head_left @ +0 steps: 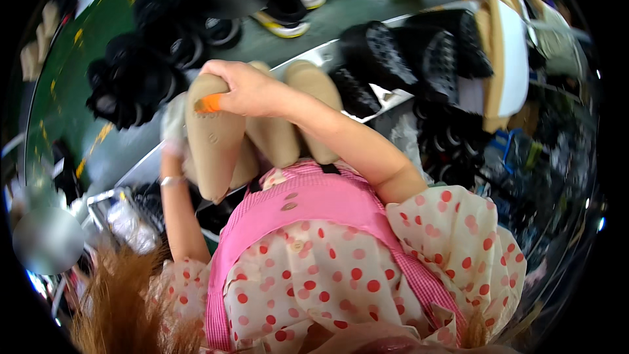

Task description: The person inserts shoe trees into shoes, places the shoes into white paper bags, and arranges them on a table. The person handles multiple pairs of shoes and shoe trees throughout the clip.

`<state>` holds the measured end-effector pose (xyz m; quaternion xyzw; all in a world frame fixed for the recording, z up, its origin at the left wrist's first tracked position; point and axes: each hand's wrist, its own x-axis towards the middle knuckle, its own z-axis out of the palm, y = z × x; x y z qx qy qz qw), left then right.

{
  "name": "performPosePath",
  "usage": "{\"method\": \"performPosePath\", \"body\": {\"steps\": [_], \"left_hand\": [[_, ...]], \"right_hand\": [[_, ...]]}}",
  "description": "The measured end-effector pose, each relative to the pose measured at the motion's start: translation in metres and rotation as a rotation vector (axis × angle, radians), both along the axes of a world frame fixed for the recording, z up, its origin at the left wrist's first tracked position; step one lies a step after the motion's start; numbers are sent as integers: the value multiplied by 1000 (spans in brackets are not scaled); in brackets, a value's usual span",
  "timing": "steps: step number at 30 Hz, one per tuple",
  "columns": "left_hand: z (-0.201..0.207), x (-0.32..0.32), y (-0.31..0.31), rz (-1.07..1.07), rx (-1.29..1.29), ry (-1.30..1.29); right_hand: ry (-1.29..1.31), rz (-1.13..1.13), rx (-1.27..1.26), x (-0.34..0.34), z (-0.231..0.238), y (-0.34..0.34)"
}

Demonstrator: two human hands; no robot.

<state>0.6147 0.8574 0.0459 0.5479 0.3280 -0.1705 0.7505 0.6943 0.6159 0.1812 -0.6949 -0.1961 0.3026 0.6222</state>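
Note:
My right hand, with an orange wrap on its thumb, is closed around the upper end of a beige shoe last. The last is upright in front of my pink apron. On its left side is my left hand, in a pale glove. That hand is blurred and its fingers are partly hidden behind the last, so its grip does not show. More beige lasts stand close by to the right, one last under my right wrist and another last beyond my forearm.
A green bench spans the far side. Black shoes crowd its left part, and a shoe with a yellow-edged sole lies farther back. Several black shoes stand at right, beside a beige-and-white panel. Clear plastic lies at lower left.

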Motion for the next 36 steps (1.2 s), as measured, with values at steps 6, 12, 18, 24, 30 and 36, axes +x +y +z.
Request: {"method": "performPosePath", "body": {"steps": [6, 12, 18, 24, 30, 36], "left_hand": [[139, -29, -94, -400, -420, -323], [149, -39, -183, 11, -620, -411], [161, -30, -231, 108, -607, -341], [166, -15, -273, 78, -798, -341], [144, 8, -270, 142, -552, -288], [162, 22, -271, -28, -386, -337]], "right_hand": [[-276, -68, 3, -13, 68, -111], [-754, -991, -604, 37, 83, -410], [-869, -1168, -1162, 29, 22, -604], [-881, -1099, -1182, 51, 22, -630], [-1282, -748, -1164, 98, 148, -535], [-2574, -299, -1692, 114, 239, -282]]}}
